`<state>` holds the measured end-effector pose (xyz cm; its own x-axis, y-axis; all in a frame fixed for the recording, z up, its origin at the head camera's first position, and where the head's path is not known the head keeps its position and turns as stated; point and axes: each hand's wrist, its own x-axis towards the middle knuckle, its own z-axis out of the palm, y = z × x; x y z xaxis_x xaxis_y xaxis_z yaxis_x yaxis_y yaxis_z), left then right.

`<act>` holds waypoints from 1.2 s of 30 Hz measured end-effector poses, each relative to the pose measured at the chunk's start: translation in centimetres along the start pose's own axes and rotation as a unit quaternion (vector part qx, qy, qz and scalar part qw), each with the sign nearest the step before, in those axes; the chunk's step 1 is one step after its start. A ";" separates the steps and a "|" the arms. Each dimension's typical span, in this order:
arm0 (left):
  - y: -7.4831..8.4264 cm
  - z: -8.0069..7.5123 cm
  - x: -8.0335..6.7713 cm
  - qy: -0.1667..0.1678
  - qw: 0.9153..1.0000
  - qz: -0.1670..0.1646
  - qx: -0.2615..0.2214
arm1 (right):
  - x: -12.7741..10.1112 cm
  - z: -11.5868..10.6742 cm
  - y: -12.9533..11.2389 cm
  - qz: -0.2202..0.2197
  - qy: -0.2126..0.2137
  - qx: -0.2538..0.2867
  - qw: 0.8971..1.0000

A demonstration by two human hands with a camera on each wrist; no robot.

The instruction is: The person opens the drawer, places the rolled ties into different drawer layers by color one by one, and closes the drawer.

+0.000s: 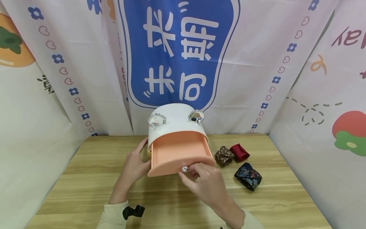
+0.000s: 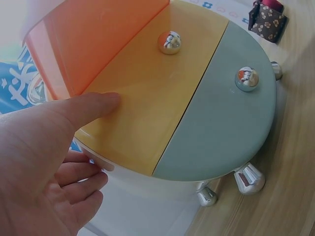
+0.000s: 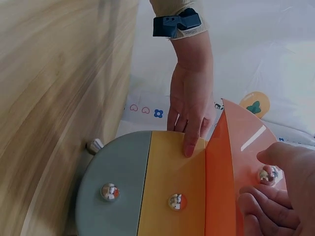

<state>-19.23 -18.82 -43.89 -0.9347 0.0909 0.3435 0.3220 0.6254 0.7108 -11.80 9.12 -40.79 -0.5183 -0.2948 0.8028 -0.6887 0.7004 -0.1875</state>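
A small white drawer cabinet with two shiny round rings on top stands at the back of the table. Its peach top drawer is pulled out, and the inside shows bare in the head view. My right hand has thumb and fingers around the silver knob of that drawer. At the cabinet's left side, my left hand holds the body, its thumb on the yellow drawer front and its fingers along the white side. Below the yellow drawer is a closed grey-green drawer.
Right of the cabinet lie a rolled brown patterned tie, a rolled dark red tie and a rolled dark floral tie. Printed cloth hangs behind and beside the wooden table. Silver feet hold up the cabinet.
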 end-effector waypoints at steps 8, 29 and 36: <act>-0.1 0.2 0.0 -0.004 1.000 0.007 -0.006 | -1.1 -2.8 1.6 -0.021 -0.031 -0.024 0.999; 0.0 0.0 0.1 -0.006 1.000 0.002 -0.012 | -3.5 -12.1 13.0 0.113 -0.058 -0.084 0.988; 0.0 0.1 0.0 -0.008 1.000 -0.002 -0.012 | -4.1 -12.2 17.6 0.240 -0.165 -0.077 0.953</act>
<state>-19.23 -18.75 -43.93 -0.9381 0.1006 0.3316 0.3218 0.6074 0.7262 -15.59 30.64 -40.47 -0.9043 -0.0868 0.4180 -0.2623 0.8855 -0.3835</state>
